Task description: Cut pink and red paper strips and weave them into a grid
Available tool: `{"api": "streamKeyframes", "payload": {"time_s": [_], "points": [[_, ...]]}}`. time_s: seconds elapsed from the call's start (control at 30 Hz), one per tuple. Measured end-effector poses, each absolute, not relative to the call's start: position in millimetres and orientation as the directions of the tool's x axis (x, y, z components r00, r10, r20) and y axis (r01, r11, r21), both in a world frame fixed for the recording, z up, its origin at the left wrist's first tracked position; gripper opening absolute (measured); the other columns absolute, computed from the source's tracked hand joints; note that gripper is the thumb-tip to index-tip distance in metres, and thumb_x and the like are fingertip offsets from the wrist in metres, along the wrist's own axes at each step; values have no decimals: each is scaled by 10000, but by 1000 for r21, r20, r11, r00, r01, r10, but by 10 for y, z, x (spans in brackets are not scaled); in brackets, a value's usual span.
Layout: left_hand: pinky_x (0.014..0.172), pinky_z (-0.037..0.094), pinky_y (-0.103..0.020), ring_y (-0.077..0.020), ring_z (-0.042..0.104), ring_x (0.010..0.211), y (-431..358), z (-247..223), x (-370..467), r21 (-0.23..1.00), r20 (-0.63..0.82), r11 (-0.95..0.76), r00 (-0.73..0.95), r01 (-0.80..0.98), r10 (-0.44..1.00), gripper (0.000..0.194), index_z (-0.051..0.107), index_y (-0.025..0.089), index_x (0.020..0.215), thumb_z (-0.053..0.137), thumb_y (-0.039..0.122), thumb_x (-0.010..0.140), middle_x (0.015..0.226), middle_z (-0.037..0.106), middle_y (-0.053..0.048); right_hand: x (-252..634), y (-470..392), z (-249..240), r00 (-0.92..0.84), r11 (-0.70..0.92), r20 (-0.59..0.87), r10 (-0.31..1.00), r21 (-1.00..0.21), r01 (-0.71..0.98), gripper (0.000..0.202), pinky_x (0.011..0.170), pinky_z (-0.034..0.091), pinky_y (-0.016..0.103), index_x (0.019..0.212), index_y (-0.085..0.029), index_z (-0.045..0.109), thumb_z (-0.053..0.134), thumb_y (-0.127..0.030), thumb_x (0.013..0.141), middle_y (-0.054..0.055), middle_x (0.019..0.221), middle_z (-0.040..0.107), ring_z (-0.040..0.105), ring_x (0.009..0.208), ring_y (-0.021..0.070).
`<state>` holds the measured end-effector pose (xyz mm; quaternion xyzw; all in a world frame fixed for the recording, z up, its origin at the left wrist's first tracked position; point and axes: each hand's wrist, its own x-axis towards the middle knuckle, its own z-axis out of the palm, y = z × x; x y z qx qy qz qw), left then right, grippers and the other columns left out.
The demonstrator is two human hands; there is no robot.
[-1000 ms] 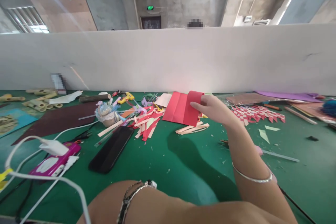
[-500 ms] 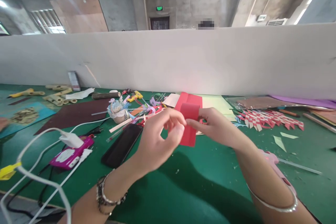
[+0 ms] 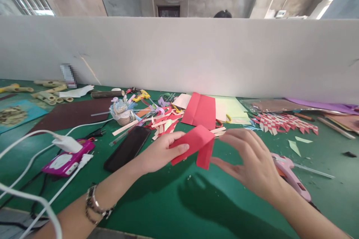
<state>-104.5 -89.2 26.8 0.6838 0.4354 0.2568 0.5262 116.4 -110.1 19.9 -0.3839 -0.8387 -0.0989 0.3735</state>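
Observation:
A folded strip of red paper (image 3: 193, 142) hangs over the table, held at its left end in my left hand (image 3: 162, 152), thumb on top. The strip bends at its right end, with a short flap pointing down. My right hand (image 3: 249, 162) is open beside that bend, fingers and thumb apart; whether the thumb tip touches the flap I cannot tell. Just behind lies a larger creased red sheet (image 3: 200, 110). Red and pale paper strips (image 3: 165, 123) are heaped to its left.
A black phone (image 3: 127, 147) and a magenta power strip (image 3: 68, 158) with white cables lie left. On the right are a pink glue gun (image 3: 291, 177) and a red-and-white woven paper piece (image 3: 283, 122). A white partition (image 3: 179, 56) stands behind the table.
The red strip has come lower and tilted, and its bend has opened out. My left hand now grips it, while my right hand has let go and moved right.

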Motion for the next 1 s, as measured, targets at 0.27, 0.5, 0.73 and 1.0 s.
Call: {"api": "streamKeyframes", "payload": {"time_s": [0.27, 0.5, 0.73, 1.0], "points": [[522, 351, -180, -74, 452, 573, -948, 264, -1233, 912, -376, 127, 676, 389, 634, 436, 404, 242, 1212, 517, 388, 816, 731, 551, 27, 1198, -1195, 52, -680, 770, 692, 243, 289, 569, 171, 793, 436, 376, 868, -142, 587, 439, -64, 828, 59, 777, 633, 556, 747, 162], [556, 379, -180, -96, 501, 637, -763, 64, -1526, 855, -458, 65, 690, 514, 560, 416, 457, 240, 1166, 543, 400, 792, 808, 575, 11, 1265, -1312, -215, -752, 757, 600, 273, 349, 553, 153, 755, 432, 350, 920, -137, 610, 496, -111, 820, 55, 819, 661, 562, 766, 169], [487, 356, -151, -78, 469, 567, -678, -31, -1640, 865, -481, 123, 734, 487, 480, 460, 434, 231, 1185, 560, 412, 781, 735, 552, 14, 1229, -1351, -207, -686, 784, 693, 221, 292, 548, 183, 660, 446, 330, 797, -143, 605, 442, -61, 815, 47, 698, 650, 551, 665, 145], [534, 380, -151, -72, 478, 612, -613, -117, -1658, 909, -367, 36, 756, 415, 542, 352, 517, 204, 1088, 555, 387, 789, 849, 551, -3, 1438, -1391, -218, -740, 700, 629, 239, 417, 580, 213, 670, 441, 326, 840, -152, 602, 424, -36, 814, 51, 723, 654, 551, 672, 144]]}}
